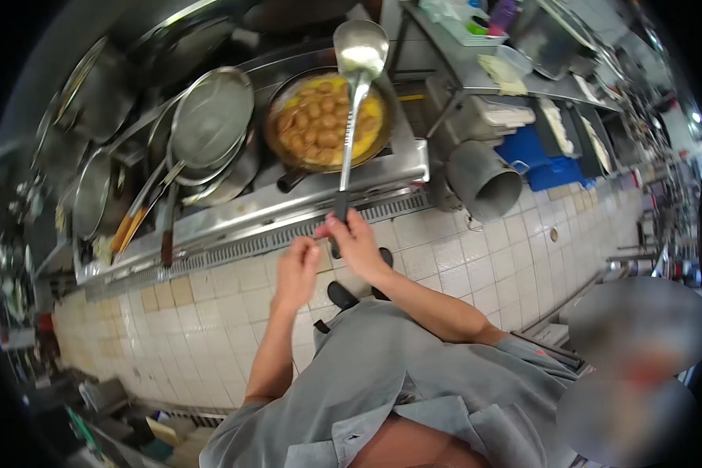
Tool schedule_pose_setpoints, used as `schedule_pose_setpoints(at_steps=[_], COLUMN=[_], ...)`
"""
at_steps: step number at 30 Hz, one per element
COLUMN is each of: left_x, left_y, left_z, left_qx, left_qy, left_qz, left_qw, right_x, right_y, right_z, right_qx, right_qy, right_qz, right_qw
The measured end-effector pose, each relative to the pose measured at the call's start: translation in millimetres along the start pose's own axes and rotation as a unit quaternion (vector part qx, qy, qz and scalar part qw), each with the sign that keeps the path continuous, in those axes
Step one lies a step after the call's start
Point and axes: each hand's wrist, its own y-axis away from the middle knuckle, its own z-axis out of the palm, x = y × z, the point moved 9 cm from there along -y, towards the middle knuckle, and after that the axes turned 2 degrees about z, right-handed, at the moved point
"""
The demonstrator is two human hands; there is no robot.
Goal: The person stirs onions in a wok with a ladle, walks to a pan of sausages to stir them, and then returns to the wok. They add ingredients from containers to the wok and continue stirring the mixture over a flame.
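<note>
My right hand (356, 243) is wrapped round the black grip of a long metal spatula (361, 53). Its broad, shiny blade is raised over the far right side of a frying pan (292, 178), and the shaft crosses in front of the pan. Several smooth, rounded brown pieces of food (312, 121) lie in yellow liquid in the pan, which stands on the stove. My left hand (297, 269) is beside the right one, a little lower and to the left, with its fingers curled in and nothing visible in them. A small pink patch shows between the hands; I cannot make out what it is.
Left of the pan, round strainers (210, 117) with wooden handles rest over pots on the steel stove (234, 210). A tall metal pot (487, 183) stands right of the stove, near a blue bin (540, 156). The side table (460, 66) holds a basket. Tiled floor (203, 320) lies below.
</note>
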Motion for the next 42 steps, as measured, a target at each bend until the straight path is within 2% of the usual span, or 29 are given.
schedule_pose_setpoints(at_steps=[2, 4, 7, 10, 13, 14, 16, 17, 18, 21, 24, 26, 28, 29, 30, 33, 36, 39, 42], left_x=[-7, 24, 7, -18, -13, -6, 15, 16, 16, 9, -5, -6, 7, 8, 8, 8, 8, 8, 5], left_y=[-28, -53, -95, -112, -107, -96, -70, -69, -68, -74, -83, -83, -80, -82, -83, -87, -90, -90, -84], left_z=[-27, -39, -24, -15, -17, -25, -40, -39, -39, -32, -30, -33, -37, -38, -39, -41, -43, -45, -46], left_qx=[0.116, 0.245, 0.237, 0.149, 0.182, 0.237, 0.345, 0.348, 0.353, 0.336, 0.341, 0.353, 0.361, 0.352, 0.342, 0.327, 0.32, 0.326, 0.335], left_qy=[-0.11, -0.238, -0.278, -0.272, -0.255, -0.249, -0.236, -0.231, -0.225, -0.186, -0.163, -0.138, -0.094, -0.094, -0.094, -0.088, -0.086, -0.094, -0.09], left_qz=[-0.012, 0.073, 0.011, -0.097, -0.078, -0.06, -0.024, -0.004, 0.016, 0.049, 0.074, 0.073, 0.054, 0.051, 0.049, 0.043, 0.043, 0.044, 0.04], left_qw=[0.987, 0.937, 0.931, 0.946, 0.947, 0.937, 0.908, 0.908, 0.908, 0.922, 0.923, 0.923, 0.926, 0.93, 0.933, 0.94, 0.943, 0.94, 0.937], right_x=[-9, -24, -24, -38, -43, -45, -73, -90, -104, -115, -127, -102, -90, -92, -83, -86, -66, -59, -74], right_y=[0, 3, 2, 3, -7, -14, -38, -46, -54, -91, -122, -168, -214, -230, -233, -250, -263, -260, -246], right_z=[-54, -109, -167, -186, -201, -205, -209, -206, -203, -203, -190, -203, -214, -220, -224, -221, -219, -212, -209], right_qx=[0.062, 0.126, 0.134, 0.116, 0.101, 0.096, 0.095, 0.094, 0.089, 0.088, 0.056, 0.005, -0.059, -0.095, -0.127, -0.168, -0.19, -0.217, -0.21], right_qy=[-0.097, -0.018, 0.03, 0.035, 0.099, 0.13, 0.28, 0.355, 0.395, 0.53, 0.605, 0.571, 0.513, 0.466, 0.398, 0.356, 0.26, 0.224, 0.292], right_qz=[0.081, 0.079, 0.048, 0.054, 0.03, 0.018, -0.063, -0.102, -0.077, -0.114, -0.063, -0.293, -0.218, -0.024, 0.171, 0.32, 0.39, 0.36, 0.246], right_qw=[0.99, 0.989, 0.989, 0.991, 0.99, 0.987, 0.953, 0.925, 0.911, 0.836, 0.792, 0.767, 0.828, 0.879, 0.892, 0.862, 0.863, 0.879, 0.9])
